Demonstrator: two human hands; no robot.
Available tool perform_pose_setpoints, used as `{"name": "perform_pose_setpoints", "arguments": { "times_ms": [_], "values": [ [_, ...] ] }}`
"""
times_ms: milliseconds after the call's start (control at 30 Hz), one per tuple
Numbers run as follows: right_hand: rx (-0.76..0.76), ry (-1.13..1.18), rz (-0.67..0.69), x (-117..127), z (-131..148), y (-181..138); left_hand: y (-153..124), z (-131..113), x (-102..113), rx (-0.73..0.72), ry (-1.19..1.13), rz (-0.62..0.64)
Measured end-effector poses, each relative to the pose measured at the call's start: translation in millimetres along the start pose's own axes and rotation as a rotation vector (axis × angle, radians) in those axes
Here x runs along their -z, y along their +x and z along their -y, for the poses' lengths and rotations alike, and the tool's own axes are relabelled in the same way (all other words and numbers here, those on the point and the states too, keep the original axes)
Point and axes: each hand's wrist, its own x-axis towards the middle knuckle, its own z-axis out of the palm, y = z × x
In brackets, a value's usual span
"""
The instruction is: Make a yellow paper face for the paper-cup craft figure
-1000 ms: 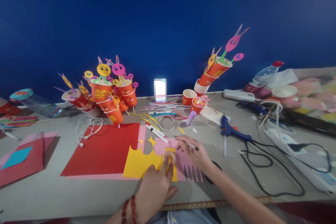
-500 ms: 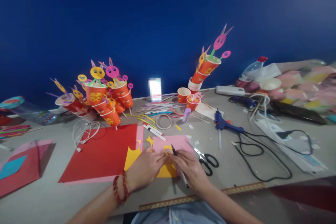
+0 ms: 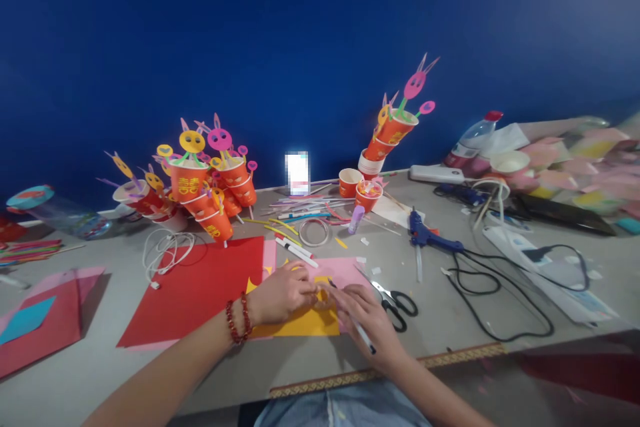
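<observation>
My left hand [image 3: 283, 293], with a red bead bracelet at the wrist, lies curled on the yellow paper [image 3: 305, 325] and holds down a small ring-shaped thing that its fingers mostly hide. My right hand [image 3: 367, 317] grips a pen [image 3: 364, 340], whose tip touches the yellow paper beside the left fingertips. The yellow paper lies over a pink sheet [image 3: 340, 267] and a big red sheet [image 3: 200, 287].
Black scissors [image 3: 397, 301] lie just right of my hands. A blue glue gun [image 3: 425, 237] with a black cable, markers [image 3: 296, 251], a tape ring [image 3: 314, 232], orange paper cups with rabbit toppers [image 3: 200, 180], a white cable [image 3: 165, 247] and a water bottle [image 3: 470, 140] crowd the table.
My left hand has slid up and forward over the yellow paper. My right hand has come in from the pink sheet and now holds the pen tip against the yellow paper.
</observation>
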Motion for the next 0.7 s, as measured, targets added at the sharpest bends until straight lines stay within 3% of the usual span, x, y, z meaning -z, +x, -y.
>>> {"name": "perform_pose_setpoints", "arguments": {
  "times_ms": [200, 400, 700],
  "values": [
    [0.040, 0.113, 0.044, -5, 18, -9, 1, -1, 5, -0.006, -0.027, -0.006],
    [0.062, -0.007, 0.099, -27, 21, -5, 1, -1, 4, -0.003, -0.046, -0.015],
    [0.054, -0.122, 0.179, -36, 19, -4, -1, -1, 1, 0.013, -0.037, -0.021]
  ]
}}
